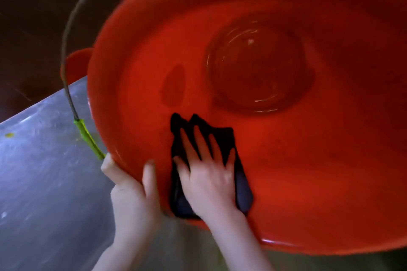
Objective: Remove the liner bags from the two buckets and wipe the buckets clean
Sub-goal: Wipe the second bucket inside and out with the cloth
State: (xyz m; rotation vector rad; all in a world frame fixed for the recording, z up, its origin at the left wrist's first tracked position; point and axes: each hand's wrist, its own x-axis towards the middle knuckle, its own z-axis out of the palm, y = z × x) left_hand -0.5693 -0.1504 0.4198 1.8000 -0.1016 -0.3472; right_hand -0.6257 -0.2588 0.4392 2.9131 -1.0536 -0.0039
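Tilting toward the camera over the steel bench [44, 171], the red bucket [286, 160] looks like light, stiff, slick-walled plastic, best steadied at its rim. The left hand [130, 189] grips there, thumb inside and fingers curled round the lip. The right hand [209, 180] presses a soft dark cloth [224, 136] against the inner wall, fingers spread straight. No liner bag shows inside, though blur leaves that unsure.

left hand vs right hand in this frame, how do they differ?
Left hand grips the red bucket at its rim, thumb inside; right hand lies flat, fingers spread. Left hand touches the plastic directly; right hand presses a dark cloth against the inner wall. Both are bare and work on the same bucket.
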